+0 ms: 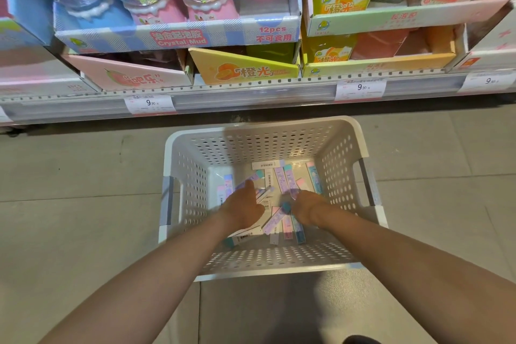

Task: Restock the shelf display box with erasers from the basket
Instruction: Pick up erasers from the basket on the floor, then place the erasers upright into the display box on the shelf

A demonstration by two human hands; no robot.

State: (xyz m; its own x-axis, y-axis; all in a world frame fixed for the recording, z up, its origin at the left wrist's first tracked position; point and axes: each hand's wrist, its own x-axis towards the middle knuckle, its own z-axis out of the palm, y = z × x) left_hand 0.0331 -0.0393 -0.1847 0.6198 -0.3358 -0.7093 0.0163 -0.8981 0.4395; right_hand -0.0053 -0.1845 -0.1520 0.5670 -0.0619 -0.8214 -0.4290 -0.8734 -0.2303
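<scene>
Now | left hand point(245, 208) grip spread, on erasers point(282, 179) | right hand point(305, 207) grip curled around eraser | basket point(371, 220)

We see the basket point(346, 145) on the floor point(69, 176) before the shelf point(251, 92). Erasers point(282, 179) lie in it, our left hand point(245, 208) and right hand point(307, 207) among them.

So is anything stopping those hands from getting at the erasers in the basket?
Nothing visible does. The basket is open-topped, and both the left hand and the right hand are already down inside it among the loose erasers, with no lid or wrapping over them.
</scene>
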